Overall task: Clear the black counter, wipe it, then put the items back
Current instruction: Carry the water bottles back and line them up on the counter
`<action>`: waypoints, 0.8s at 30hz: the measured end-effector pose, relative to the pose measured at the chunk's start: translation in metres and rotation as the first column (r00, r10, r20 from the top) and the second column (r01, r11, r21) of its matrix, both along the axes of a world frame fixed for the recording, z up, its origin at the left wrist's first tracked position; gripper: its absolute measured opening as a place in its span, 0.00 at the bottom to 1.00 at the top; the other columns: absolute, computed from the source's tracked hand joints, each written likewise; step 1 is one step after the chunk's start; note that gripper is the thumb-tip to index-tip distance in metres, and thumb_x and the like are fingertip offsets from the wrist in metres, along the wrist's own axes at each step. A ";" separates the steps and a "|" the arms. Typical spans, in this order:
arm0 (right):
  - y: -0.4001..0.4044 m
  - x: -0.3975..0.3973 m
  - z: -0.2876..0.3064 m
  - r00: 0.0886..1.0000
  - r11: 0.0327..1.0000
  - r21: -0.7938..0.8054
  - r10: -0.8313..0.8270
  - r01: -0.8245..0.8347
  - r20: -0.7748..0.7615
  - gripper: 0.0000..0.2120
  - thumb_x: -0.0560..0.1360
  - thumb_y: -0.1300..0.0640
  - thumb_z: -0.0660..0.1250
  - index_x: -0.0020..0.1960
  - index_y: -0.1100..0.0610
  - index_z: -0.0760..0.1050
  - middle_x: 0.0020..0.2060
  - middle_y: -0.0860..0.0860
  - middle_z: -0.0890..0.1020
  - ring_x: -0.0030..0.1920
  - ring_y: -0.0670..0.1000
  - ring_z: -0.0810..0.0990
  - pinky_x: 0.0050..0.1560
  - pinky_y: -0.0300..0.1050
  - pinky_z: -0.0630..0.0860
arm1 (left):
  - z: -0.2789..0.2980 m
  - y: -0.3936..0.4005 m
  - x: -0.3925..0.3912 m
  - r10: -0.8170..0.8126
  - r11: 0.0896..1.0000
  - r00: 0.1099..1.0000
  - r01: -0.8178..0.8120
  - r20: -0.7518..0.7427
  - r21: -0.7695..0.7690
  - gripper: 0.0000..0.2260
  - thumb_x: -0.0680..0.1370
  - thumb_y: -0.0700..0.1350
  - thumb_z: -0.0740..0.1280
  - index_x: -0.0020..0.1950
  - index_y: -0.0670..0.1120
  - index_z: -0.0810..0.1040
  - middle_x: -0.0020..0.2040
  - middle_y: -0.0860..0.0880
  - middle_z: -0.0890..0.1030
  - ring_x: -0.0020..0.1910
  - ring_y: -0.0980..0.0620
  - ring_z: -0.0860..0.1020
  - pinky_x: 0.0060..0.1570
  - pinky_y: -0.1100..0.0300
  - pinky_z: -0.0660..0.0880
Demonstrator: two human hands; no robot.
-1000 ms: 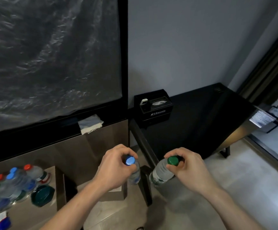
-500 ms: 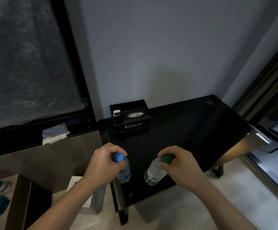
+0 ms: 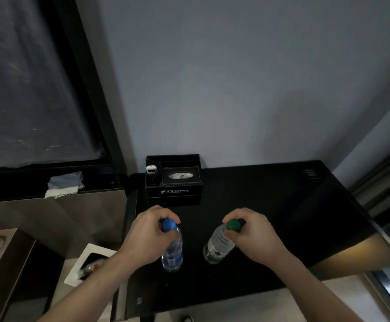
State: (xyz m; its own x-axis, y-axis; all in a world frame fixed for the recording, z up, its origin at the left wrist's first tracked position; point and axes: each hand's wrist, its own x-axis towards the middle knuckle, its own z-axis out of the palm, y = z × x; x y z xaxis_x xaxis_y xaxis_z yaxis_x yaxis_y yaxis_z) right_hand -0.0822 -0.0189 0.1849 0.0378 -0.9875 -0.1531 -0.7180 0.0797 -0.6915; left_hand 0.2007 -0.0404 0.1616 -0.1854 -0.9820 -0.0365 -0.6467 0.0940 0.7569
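Note:
My left hand [image 3: 146,235] grips the neck of a clear water bottle with a blue cap [image 3: 172,251]. My right hand [image 3: 251,237] holds a second clear bottle with a green cap [image 3: 217,248] by its neck. Both bottles hang above the near middle of the black counter [image 3: 294,217]; whether their bases touch it I cannot tell. A black tissue box organiser [image 3: 174,181] with a small white device in its left slot stands at the counter's back left, against the wall.
A folded blue-white cloth [image 3: 65,184] lies on the dark window ledge to the left. A white bin [image 3: 89,263] sits on the floor left of the counter. A low brown table [image 3: 1,263] with bottles and a teal object is at the far left.
The view has swung right, so the counter now lies under my hands. Both hands, still gripping the bottles, have come from beside the counter's left edge to over its near middle.

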 end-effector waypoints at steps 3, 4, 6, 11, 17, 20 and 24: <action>-0.022 -0.020 -0.007 1.000 1.000 -0.006 -0.016 0.016 -0.005 0.11 0.75 0.54 0.76 0.48 0.38 0.79 0.49 0.39 0.80 0.42 0.37 0.80 0.38 0.35 0.76 | -0.010 -0.032 -0.025 -0.065 0.997 0.997 0.063 0.050 0.032 0.14 0.74 0.44 0.76 0.52 0.63 0.80 0.54 0.63 0.76 0.53 0.58 0.80 0.54 0.55 0.83; -0.029 -0.027 -0.009 1.000 1.000 -0.012 -0.027 0.027 -0.007 0.11 0.74 0.54 0.76 0.48 0.38 0.79 0.48 0.39 0.80 0.43 0.37 0.80 0.38 0.35 0.76 | -0.013 -0.044 -0.034 -0.081 0.996 0.995 0.078 0.062 0.037 0.15 0.75 0.44 0.76 0.52 0.63 0.80 0.55 0.63 0.75 0.54 0.58 0.79 0.55 0.55 0.82; -0.045 -0.042 -0.013 0.998 0.998 -0.032 -0.048 0.048 -0.027 0.12 0.74 0.55 0.76 0.47 0.38 0.80 0.48 0.40 0.80 0.44 0.38 0.80 0.40 0.35 0.77 | -0.019 -0.069 -0.055 -0.103 0.994 0.990 0.101 0.091 0.033 0.15 0.75 0.43 0.75 0.53 0.63 0.79 0.55 0.63 0.75 0.55 0.58 0.78 0.56 0.54 0.82; -0.092 -0.078 -0.015 0.994 0.998 -0.036 -0.047 0.044 -0.097 0.12 0.75 0.55 0.76 0.50 0.38 0.78 0.50 0.39 0.79 0.50 0.39 0.80 0.45 0.35 0.78 | -0.025 -0.127 -0.102 -0.106 0.994 0.990 0.104 0.095 0.025 0.14 0.74 0.43 0.76 0.51 0.61 0.79 0.53 0.61 0.75 0.52 0.57 0.78 0.52 0.58 0.81; -0.165 -0.122 -0.029 0.989 0.999 -0.034 0.007 -0.012 -0.144 0.13 0.73 0.55 0.76 0.50 0.39 0.79 0.49 0.38 0.79 0.50 0.40 0.79 0.44 0.31 0.73 | -0.028 -0.205 -0.159 -0.060 0.998 0.990 0.064 0.130 -0.027 0.12 0.73 0.42 0.76 0.50 0.58 0.81 0.51 0.58 0.76 0.52 0.58 0.76 0.50 0.62 0.74; -0.205 -0.136 -0.037 0.991 1.000 -0.006 0.025 -0.026 -0.135 0.13 0.74 0.57 0.75 0.49 0.40 0.78 0.50 0.39 0.79 0.48 0.39 0.79 0.43 0.31 0.72 | -0.035 -0.238 -0.182 -0.034 0.999 0.982 0.037 0.185 -0.012 0.11 0.73 0.41 0.74 0.49 0.57 0.81 0.51 0.57 0.76 0.52 0.56 0.76 0.50 0.62 0.71; -0.262 -0.146 -0.046 0.991 0.997 0.021 0.073 -0.071 -0.116 0.13 0.74 0.58 0.75 0.50 0.40 0.78 0.51 0.40 0.79 0.49 0.41 0.79 0.44 0.34 0.74 | -0.046 -0.280 -0.199 0.036 0.999 0.974 -0.040 0.226 0.015 0.10 0.73 0.42 0.74 0.49 0.56 0.81 0.52 0.55 0.76 0.53 0.53 0.77 0.50 0.60 0.74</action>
State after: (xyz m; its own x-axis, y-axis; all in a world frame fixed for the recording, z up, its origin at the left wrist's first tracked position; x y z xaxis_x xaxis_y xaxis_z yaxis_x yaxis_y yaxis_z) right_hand -0.2283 -0.2807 0.1389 0.0892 -0.9801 -0.1775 -0.7980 0.0363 -0.6016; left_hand 0.0016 -0.3206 0.1153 -0.1327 -0.9869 -0.0923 -0.8035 0.0526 0.5929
